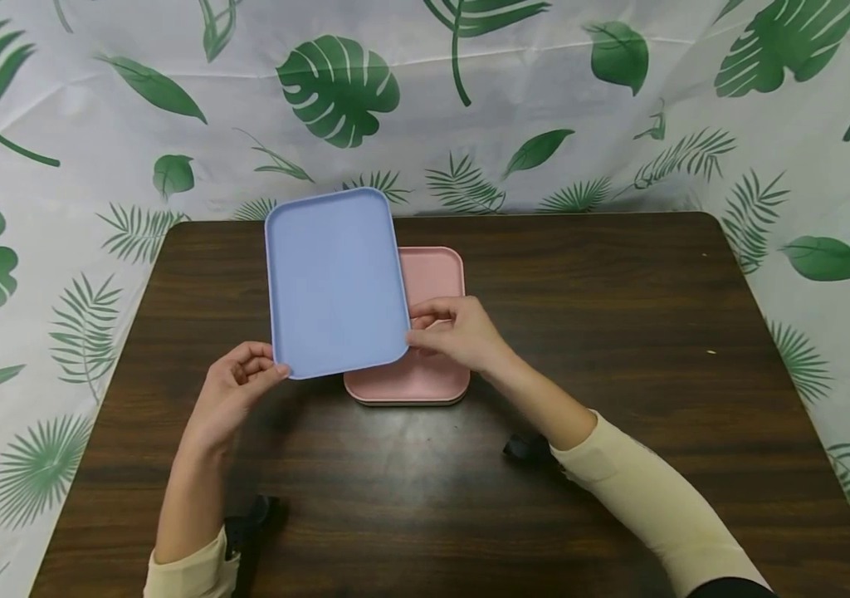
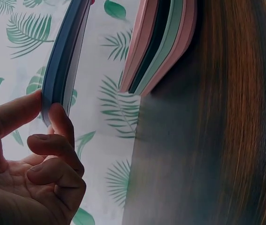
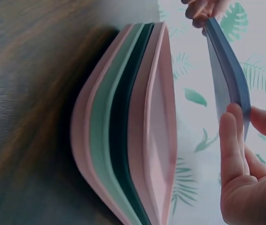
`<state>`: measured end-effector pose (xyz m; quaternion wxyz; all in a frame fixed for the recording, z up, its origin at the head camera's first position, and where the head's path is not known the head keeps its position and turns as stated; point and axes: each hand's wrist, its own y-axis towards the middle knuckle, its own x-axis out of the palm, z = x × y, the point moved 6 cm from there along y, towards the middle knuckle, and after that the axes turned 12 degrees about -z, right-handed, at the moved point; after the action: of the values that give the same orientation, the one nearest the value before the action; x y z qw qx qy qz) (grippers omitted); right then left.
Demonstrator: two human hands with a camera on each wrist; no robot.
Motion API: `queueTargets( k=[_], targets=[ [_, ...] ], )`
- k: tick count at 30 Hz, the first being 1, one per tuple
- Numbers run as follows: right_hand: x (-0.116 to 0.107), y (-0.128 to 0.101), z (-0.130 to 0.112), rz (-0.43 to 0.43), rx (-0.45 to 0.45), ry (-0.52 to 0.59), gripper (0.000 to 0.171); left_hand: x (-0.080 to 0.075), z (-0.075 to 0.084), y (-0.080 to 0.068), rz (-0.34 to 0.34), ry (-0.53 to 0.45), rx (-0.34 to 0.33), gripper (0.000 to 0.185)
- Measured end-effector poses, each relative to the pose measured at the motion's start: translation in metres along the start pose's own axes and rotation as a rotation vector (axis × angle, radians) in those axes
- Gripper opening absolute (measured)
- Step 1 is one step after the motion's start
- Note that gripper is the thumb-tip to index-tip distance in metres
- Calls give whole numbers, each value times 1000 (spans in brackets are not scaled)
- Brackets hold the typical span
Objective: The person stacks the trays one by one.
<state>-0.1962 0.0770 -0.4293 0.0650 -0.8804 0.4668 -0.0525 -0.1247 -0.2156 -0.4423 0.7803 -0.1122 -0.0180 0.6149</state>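
A blue rectangular tray (image 1: 339,286) with rounded corners is held up above the table, tilted a little. My left hand (image 1: 234,390) pinches its near left corner between thumb and fingers. At the near right corner my right hand (image 1: 458,332) pinches the rim the same way. Below and to the right lies a stack of trays, a pink tray (image 1: 432,274) on top, partly hidden by the blue one and my right hand. In the right wrist view the stack shows a dark green tray (image 3: 123,117), a light green tray (image 3: 102,117) and another pink tray (image 3: 81,126) at the bottom.
The stack stands on a dark wood-grain table (image 1: 619,316) with rounded far corners. Behind and beside it hangs a white cloth (image 1: 470,133) printed with green leaves. Dark straps with small devices sit at both wrists.
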Motion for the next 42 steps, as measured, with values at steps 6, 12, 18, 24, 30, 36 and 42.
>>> queueTargets(
  k=[6, 12, 18, 24, 30, 36, 42],
  targets=[
    [-6, -13, 6, 16, -5, -17, 36, 10, 0, 2, -36, 13, -1, 31],
    [-13, -29, 11, 39, -5, -54, 36, 21, -3, 5, -70, 37, -33, 33],
    [-19, -41, 14, 57, 8, -108, 36, 31, -5, 7, -90, 47, -41, 32],
    [-24, -48, 22, 88, 40, -127, 35, 38, -8, 9, -113, 35, -23, 30],
    [-26, -54, 31, 99, 65, -130, 35, 41, -13, 12, -126, 40, -25, 29],
    [-30, -59, 38, 104, 82, -129, 34, 46, -17, 16, -140, 56, -27, 28],
    [-33, -62, 45, 84, 70, -94, 36, 52, -20, 20, -150, 76, -33, 27]
  ],
)
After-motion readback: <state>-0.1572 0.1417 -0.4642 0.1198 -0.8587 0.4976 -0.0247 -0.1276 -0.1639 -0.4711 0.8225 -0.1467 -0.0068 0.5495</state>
